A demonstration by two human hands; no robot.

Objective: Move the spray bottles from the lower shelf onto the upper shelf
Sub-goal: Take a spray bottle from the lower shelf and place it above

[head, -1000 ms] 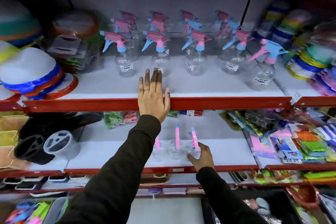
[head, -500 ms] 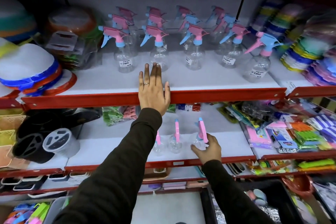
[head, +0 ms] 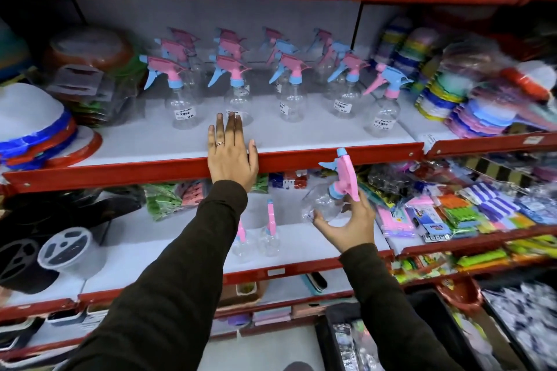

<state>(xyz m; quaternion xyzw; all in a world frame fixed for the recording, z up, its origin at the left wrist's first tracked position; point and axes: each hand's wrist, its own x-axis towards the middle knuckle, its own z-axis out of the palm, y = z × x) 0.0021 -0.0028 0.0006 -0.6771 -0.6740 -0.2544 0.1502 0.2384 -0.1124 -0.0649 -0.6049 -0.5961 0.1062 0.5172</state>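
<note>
1. Your right hand (head: 346, 224), palm up with fingers curled, grips a clear plastic spray bottle with a pink trigger head and blue nozzle (head: 328, 202). The bottle is tilted, its body to the left and its head up and to the right, and it hangs in the air in front of the lower white shelf with a red front lip (head: 180, 253), just below the lip of the shelf above.
2. Your left hand (head: 230, 156) lies flat and spread, holding nothing. Its palm rests on the red front edge of the upper white shelf (head: 316, 138) and its fingers reach onto the shelf board. A ring shows on one finger.
3. Two more clear spray bottles with pink heads (head: 269, 235) stand upright on the lower shelf, side by side, between your two forearms; the left one is partly hidden behind your left sleeve.
4. On the upper shelf, clear spray bottles with pink and blue heads (head: 291, 90) stand in rows running from left to right, with further rows behind. Your left fingertips are just near of the second bottle in the front row; whether they touch it cannot be told.
5. Stacked round plastic ware (head: 33, 126) fills the left of the upper shelf, and stacked coloured items (head: 470, 111) fill its right.
</note>
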